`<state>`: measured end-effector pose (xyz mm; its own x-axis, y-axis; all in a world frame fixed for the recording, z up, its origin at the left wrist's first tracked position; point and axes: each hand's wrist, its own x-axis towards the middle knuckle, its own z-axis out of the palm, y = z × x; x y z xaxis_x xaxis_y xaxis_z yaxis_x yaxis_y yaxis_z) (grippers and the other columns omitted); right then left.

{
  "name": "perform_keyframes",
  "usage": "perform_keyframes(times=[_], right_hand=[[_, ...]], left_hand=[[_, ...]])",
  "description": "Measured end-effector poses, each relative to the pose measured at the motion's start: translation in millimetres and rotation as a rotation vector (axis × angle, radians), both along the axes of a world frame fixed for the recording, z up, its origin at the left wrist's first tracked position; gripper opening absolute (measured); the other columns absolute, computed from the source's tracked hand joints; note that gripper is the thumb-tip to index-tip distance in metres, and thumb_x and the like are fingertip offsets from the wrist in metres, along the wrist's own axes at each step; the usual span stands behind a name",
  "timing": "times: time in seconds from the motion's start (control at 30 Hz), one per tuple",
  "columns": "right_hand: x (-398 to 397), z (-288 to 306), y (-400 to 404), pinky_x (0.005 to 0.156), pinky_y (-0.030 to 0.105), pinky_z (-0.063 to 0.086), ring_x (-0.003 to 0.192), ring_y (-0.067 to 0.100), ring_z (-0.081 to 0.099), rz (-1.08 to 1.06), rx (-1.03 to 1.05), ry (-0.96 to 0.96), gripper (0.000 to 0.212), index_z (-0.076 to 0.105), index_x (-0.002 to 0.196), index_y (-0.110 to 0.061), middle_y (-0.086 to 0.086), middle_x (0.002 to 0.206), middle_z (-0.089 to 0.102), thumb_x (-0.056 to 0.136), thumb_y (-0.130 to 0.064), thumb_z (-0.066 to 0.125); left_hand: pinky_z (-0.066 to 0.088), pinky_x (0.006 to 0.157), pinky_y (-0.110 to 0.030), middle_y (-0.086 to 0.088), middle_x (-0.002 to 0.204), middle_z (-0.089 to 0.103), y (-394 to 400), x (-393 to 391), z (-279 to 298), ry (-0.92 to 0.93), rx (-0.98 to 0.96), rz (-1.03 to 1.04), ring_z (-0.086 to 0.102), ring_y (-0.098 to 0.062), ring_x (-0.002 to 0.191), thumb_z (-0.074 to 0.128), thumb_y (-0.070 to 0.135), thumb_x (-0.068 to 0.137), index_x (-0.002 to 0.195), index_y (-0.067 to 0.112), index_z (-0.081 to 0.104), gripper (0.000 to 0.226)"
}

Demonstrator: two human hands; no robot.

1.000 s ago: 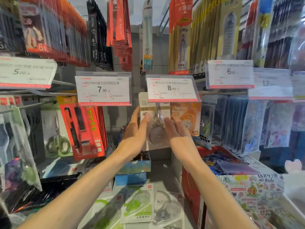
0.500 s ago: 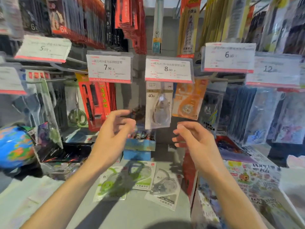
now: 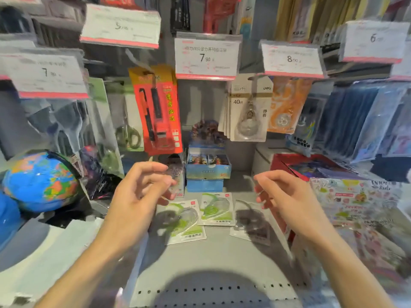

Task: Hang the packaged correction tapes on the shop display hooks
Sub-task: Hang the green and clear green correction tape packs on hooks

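Both bare forearms reach forward, side by side. The left hand (image 3: 142, 192) hangs loose, fingers curled, nothing in its grip; the right hand (image 3: 287, 196) mirrors it, empty, fingers half-bent inward.

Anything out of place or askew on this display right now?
Yes. Three packaged correction tapes lie flat on the grey shelf instead of on hooks: two green ones and a grey one, each at its own angle. The hung 40m packs under the 8.00 price tag look orderly. Both hands are empty.
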<state>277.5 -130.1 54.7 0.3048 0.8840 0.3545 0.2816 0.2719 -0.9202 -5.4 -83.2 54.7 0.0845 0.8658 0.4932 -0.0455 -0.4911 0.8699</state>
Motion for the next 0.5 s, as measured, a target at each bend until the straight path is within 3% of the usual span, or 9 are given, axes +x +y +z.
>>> perform_keyframes(times=[0.13, 0.3, 0.43, 0.5], right_hand=[[-37, -16, -2, 0.059, 0.018, 0.054, 0.068, 0.013, 0.072, -0.049, -0.046, -0.018, 0.012, 0.077, 0.096, -0.021, 0.002, 0.082, 0.079, 0.099, -0.027, 0.068], [-59, -37, -2, 0.056, 0.009, 0.049, 0.062, -0.001, 0.069, -0.134, -0.131, -0.06, 0.01, 0.077, 0.096, -0.019, -0.001, 0.076, 0.079, 0.098, -0.024, 0.069], [-57, -54, 7, 0.058, 0.01, 0.05, 0.063, -0.003, 0.068, -0.185, -0.233, -0.128, 0.013, 0.076, 0.096, -0.014, -0.001, 0.088, 0.078, 0.1, -0.023, 0.068], [-50, -63, 17, 0.068, 0.022, 0.055, 0.074, 0.008, 0.071, -0.211, -0.28, -0.185, 0.013, 0.077, 0.094, -0.017, -0.004, 0.094, 0.077, 0.099, -0.024, 0.067]], left_hand=[[0.057, 0.067, -0.022, -0.006, 0.087, 0.076, 13, -36, -12, 0.076, -0.051, -0.073, 0.071, -0.012, 0.068, 0.064, 0.005, 0.096, 0.107, 0.019, 0.064, 0.017], [0.058, 0.077, -0.036, -0.011, 0.081, 0.07, 24, -58, -23, 0.2, -0.153, -0.153, 0.07, -0.017, 0.068, 0.064, 0.007, 0.097, 0.108, 0.019, 0.062, 0.016], [0.057, 0.062, -0.029, -0.018, 0.089, 0.067, 35, -57, -35, 0.251, -0.226, -0.183, 0.066, -0.016, 0.064, 0.065, 0.006, 0.098, 0.104, 0.022, 0.061, 0.018], [0.057, 0.061, -0.03, -0.015, 0.091, 0.068, 44, -50, -42, 0.309, -0.245, -0.205, 0.067, -0.021, 0.066, 0.066, 0.009, 0.098, 0.103, 0.026, 0.062, 0.018]])
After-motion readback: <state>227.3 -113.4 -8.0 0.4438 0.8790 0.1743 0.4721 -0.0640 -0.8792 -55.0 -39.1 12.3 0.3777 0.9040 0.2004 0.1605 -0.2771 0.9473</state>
